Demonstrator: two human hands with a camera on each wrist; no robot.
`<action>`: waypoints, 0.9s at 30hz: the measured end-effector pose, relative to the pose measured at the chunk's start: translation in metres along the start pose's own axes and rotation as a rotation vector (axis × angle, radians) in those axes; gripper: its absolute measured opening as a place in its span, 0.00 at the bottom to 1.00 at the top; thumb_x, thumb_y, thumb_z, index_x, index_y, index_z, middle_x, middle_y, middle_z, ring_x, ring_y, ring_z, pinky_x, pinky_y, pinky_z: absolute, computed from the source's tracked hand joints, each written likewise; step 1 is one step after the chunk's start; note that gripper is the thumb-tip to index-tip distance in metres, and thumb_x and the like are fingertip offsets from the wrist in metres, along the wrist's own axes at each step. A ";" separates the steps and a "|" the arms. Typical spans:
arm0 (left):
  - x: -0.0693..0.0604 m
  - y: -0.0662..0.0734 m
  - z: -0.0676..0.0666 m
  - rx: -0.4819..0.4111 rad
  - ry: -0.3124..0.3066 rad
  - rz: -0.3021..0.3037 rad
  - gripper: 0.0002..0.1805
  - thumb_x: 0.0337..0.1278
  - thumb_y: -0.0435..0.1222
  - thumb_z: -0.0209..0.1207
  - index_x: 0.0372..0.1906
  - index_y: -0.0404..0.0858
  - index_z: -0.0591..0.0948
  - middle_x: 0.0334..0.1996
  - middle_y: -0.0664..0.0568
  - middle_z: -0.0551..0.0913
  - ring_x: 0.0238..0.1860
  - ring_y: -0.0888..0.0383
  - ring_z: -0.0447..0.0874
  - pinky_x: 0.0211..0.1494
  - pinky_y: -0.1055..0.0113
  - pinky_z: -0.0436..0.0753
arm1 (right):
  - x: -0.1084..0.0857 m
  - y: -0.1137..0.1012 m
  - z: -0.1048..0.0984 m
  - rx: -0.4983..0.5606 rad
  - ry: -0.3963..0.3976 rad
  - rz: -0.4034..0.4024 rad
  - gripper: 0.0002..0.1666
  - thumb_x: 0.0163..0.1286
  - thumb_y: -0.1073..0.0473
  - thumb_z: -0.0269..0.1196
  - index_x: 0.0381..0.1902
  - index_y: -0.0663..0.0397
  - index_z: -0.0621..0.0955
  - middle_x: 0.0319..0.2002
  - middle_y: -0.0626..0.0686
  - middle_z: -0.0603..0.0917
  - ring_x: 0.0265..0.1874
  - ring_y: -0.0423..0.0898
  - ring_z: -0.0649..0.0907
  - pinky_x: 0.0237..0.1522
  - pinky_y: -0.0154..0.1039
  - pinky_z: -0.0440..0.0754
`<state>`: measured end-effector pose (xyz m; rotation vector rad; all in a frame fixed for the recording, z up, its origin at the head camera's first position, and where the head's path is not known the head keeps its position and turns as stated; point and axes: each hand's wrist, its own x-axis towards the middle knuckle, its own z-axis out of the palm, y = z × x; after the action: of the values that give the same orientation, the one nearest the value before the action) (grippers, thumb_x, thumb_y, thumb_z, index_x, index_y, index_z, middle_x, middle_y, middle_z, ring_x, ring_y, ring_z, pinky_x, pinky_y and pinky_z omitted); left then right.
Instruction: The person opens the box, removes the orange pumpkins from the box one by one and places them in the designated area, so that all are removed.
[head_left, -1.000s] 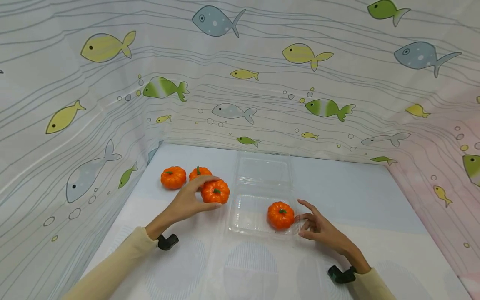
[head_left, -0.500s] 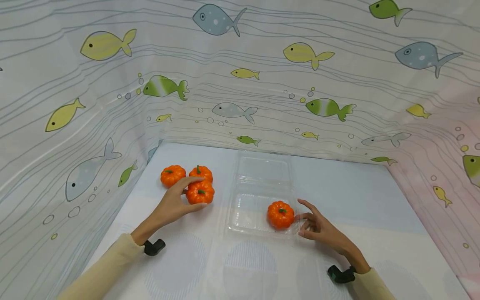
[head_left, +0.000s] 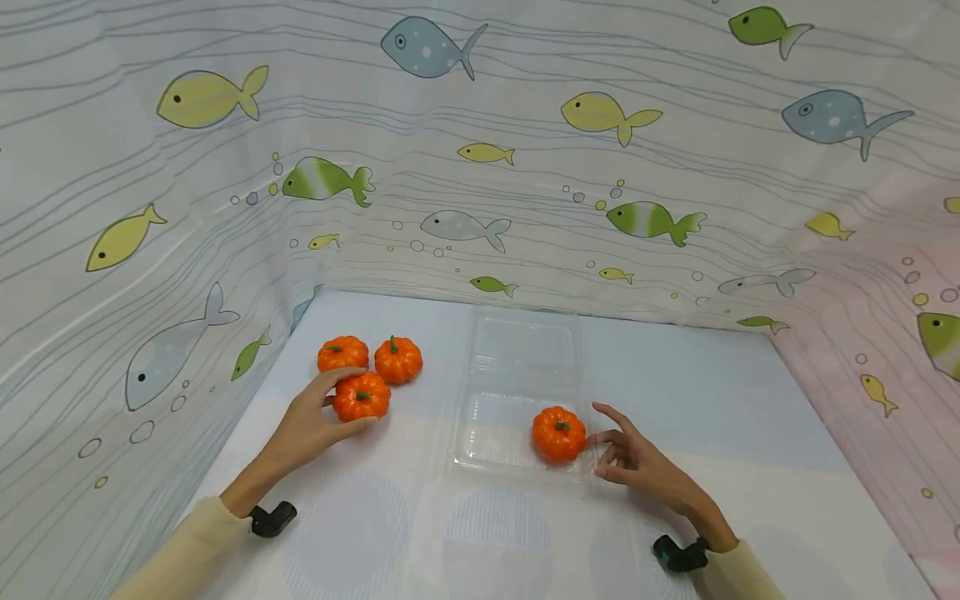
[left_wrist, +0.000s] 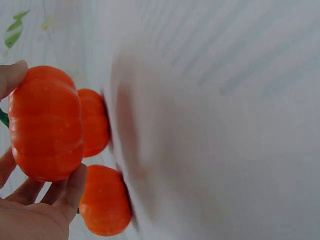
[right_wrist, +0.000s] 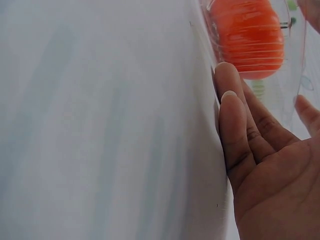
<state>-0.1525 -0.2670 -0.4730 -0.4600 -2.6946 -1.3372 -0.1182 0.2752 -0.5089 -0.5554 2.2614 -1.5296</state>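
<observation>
My left hand (head_left: 307, 427) grips a small orange toy pumpkin (head_left: 362, 397) with a green stem, thumb on its near side and fingers on the far side. The left wrist view shows this pumpkin (left_wrist: 46, 124) raised off the table. Two more pumpkins, one at left (head_left: 342, 354) and one at right (head_left: 399, 360), sit on the table just behind it. Another pumpkin (head_left: 558, 434) rests in the right part of a clear plastic clamshell box (head_left: 487, 450), its lid folded back. My right hand (head_left: 637, 460) rests at the box's right edge, loosely bent fingers against the wall, thumb apart.
A white and pale blue cloth (head_left: 697, 392) covers the table. Behind and at both sides stands a curtain (head_left: 540, 183) printed with fish. The open lid (head_left: 523, 342) lies flat toward the back curtain. Each wrist wears a small black camera.
My left hand has carried its pumpkin leftward from beside the box to in front of the two table pumpkins. My right hand and the boxed pumpkin have stayed in place.
</observation>
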 end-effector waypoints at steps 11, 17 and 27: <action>-0.017 -0.019 -0.014 0.061 0.025 -0.102 0.44 0.53 0.52 0.76 0.70 0.41 0.70 0.67 0.41 0.71 0.64 0.42 0.70 0.62 0.41 0.73 | 0.000 0.000 0.001 0.011 0.011 0.037 0.54 0.72 0.62 0.67 0.84 0.39 0.47 0.60 0.64 0.77 0.40 0.53 0.84 0.39 0.38 0.84; -0.019 -0.023 -0.021 0.081 0.018 -0.145 0.45 0.53 0.52 0.76 0.71 0.40 0.69 0.67 0.39 0.70 0.63 0.41 0.70 0.61 0.40 0.73 | 0.001 0.000 0.000 -0.015 0.009 0.026 0.54 0.73 0.62 0.67 0.84 0.42 0.47 0.60 0.66 0.77 0.40 0.52 0.83 0.39 0.36 0.84; -0.023 -0.027 -0.032 0.104 -0.005 -0.206 0.45 0.56 0.51 0.74 0.73 0.37 0.67 0.69 0.34 0.67 0.64 0.37 0.68 0.62 0.36 0.73 | 0.001 0.000 0.000 -0.022 0.009 0.015 0.54 0.72 0.62 0.68 0.84 0.43 0.47 0.59 0.66 0.78 0.38 0.51 0.84 0.37 0.36 0.83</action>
<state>-0.1408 -0.3123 -0.4792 -0.1800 -2.8632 -1.2328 -0.1187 0.2746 -0.5087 -0.5376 2.2873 -1.5046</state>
